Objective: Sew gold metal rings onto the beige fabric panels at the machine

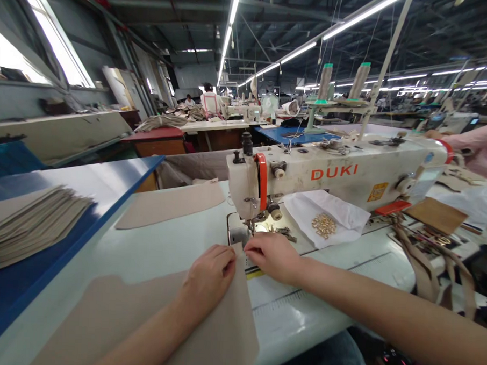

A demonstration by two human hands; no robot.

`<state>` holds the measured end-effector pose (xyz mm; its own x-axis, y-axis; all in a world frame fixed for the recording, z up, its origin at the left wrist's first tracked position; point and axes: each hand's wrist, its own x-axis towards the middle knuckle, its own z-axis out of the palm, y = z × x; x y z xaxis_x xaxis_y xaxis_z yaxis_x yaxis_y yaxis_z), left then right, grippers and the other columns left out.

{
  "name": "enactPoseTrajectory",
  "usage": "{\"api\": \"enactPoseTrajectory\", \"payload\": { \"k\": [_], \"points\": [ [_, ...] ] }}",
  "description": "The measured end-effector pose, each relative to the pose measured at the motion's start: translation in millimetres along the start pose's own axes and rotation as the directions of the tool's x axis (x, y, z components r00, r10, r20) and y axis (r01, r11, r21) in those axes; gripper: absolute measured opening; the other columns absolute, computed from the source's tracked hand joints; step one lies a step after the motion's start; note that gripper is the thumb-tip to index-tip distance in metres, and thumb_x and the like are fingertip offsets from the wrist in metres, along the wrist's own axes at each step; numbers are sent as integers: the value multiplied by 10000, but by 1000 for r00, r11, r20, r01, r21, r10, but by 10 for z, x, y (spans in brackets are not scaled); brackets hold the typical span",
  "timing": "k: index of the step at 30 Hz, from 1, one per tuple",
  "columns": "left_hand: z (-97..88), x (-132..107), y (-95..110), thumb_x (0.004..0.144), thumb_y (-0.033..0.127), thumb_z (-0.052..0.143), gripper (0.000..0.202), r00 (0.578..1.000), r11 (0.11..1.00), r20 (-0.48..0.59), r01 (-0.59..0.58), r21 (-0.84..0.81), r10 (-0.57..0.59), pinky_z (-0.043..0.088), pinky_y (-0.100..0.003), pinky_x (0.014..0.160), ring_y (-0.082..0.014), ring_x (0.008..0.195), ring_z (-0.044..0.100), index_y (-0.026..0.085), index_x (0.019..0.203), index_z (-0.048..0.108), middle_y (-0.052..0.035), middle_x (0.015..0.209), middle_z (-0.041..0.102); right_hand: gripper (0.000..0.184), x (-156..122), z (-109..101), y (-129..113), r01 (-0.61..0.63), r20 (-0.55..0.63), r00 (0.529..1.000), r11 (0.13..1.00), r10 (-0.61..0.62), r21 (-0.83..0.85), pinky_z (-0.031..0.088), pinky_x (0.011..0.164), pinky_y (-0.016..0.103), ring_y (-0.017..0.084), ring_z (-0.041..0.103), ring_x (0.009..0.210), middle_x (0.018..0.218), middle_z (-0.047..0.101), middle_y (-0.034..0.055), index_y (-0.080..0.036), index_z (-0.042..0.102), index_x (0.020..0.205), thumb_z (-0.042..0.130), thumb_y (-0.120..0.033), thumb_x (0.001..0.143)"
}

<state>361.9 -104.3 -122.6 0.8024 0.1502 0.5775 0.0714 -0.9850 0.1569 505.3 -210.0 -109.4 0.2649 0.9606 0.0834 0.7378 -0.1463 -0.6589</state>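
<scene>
A large beige fabric panel lies on the sewing table, its narrow upper tab close to the needle area of the white sewing machine. My left hand rests on the panel with its fingers curled closed, gripping it beside the tab. Just right of the tab, my right hand is closed in a pinch near the presser foot. Whatever sits between those fingertips is too small or hidden to make out. Behind the right hand, small gold metal rings lie in a pile on a white sheet.
Another beige panel lies behind on the table. A stack of beige pieces sits on the blue surface at left. Beige straps hang at the right edge. A person's pink sleeve shows beyond the machine, near thread cones.
</scene>
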Motion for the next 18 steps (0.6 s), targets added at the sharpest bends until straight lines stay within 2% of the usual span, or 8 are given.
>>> {"api": "enactPoseTrajectory", "payload": {
  "k": [2, 4, 6, 13, 18],
  "points": [
    [1, -3, 1, 772, 92, 451, 171, 1000, 1000, -3, 0, -3, 0, 503, -273, 650, -170, 686, 605, 195, 678, 551, -27, 709, 649, 143, -97, 6, 57, 172, -2, 985, 976, -174, -136, 382, 846, 306, 195, 547, 917, 914, 644, 58, -182, 668, 833, 530, -145, 835],
    [12, -11, -3, 772, 96, 460, 165, 1000, 1000, -12, 5, -4, -5, 502, -276, 646, -170, 678, 603, 194, 679, 554, -24, 699, 646, 153, -144, 26, 100, 336, 10, 936, 887, -351, -315, 393, 799, 290, 187, 533, 870, 870, 632, 55, -182, 668, 871, 517, -155, 863],
    [26, -21, -13, 776, 100, 464, 161, 1000, 1000, -17, 12, -11, -12, 501, -278, 647, -169, 678, 604, 192, 684, 558, -25, 707, 649, 155, -147, 52, 125, 424, 22, 885, 786, -465, -450, 401, 748, 272, 179, 520, 821, 823, 619, 44, -183, 662, 892, 510, -160, 879],
    [16, -17, -26, 794, 104, 467, 164, 1000, 999, -1, 1, -43, -1, 499, -269, 663, -161, 696, 603, 195, 701, 567, -18, 726, 655, 121, -91, 84, 155, 485, 52, 840, 705, -540, -517, 401, 739, 275, 178, 486, 807, 824, 588, 41, -167, 636, 904, 518, -151, 880],
    [4, -4, -32, 794, 99, 472, 164, 1000, 999, 20, -3, -54, 4, 499, -268, 658, -160, 693, 602, 192, 697, 566, -19, 721, 655, 128, -147, -38, 149, 539, 145, 817, 648, -558, -538, 409, 729, 277, 179, 484, 812, 868, 589, 47, -155, 621, 960, 512, -168, 895]
  ]
}}
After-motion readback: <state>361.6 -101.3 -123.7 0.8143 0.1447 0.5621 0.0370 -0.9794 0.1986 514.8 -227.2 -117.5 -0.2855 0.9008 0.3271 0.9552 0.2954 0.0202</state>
